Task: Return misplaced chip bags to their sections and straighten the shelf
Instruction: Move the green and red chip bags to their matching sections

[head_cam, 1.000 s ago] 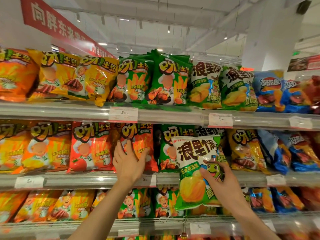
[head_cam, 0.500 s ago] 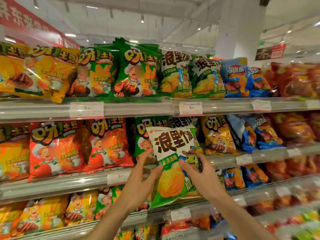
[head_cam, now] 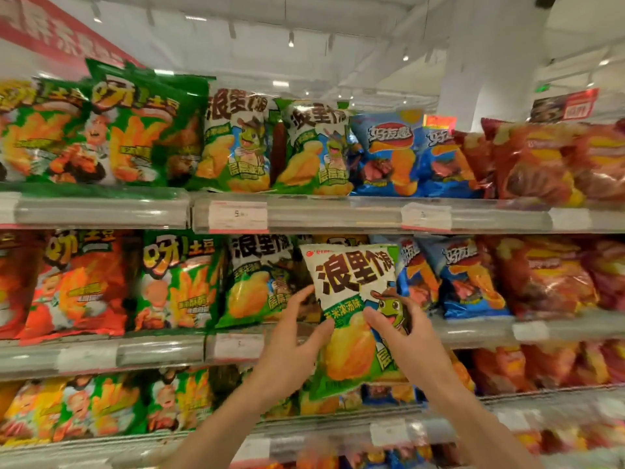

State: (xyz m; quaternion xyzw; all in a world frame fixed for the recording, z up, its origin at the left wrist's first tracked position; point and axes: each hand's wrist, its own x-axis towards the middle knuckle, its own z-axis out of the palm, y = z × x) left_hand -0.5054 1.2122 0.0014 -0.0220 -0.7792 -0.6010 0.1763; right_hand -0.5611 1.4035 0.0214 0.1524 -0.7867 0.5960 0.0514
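Shelf, far left: where my view begins, I see green chip bags (head_cam: 135, 130) on the top shelf (head_cam: 101, 211) and orange-red chip bags (head_cam: 77, 282) on the middle shelf (head_cam: 162, 353), all standing upright but blurred.
Middle shelf, left of centre: I see a green bag with a chef figure (head_cam: 179, 282), then a white-and-green bag (head_cam: 257, 279) of the same print as the one in hand, leaning slightly.
Left hand: I see my left hand (head_cam: 291, 343) with fingers spread and nearly straight, thumb raised; its fingertips touch the left edge of the held bag near mid-height. I cannot tell whether any finger curls behind it.
Held bag: the white-and-green chip bag (head_cam: 351, 316) is in front of the middle shelf, between the matching bag and the blue bags (head_cam: 453, 275). Its long axis runs near vertical, top seam up and tipped a little to the left, printed face toward me, lower half hanging past the shelf rail.
Right hand: my right hand (head_cam: 402, 333) is clamped on the bag's right side, thumb pressed across the front, fingers curled round the edge near the frog figure.
Right of the bag: blue bags, then red chip bags (head_cam: 548, 282) on the top and middle shelves.
Rail: price tags (head_cam: 238, 216) sit along the shelf fronts.
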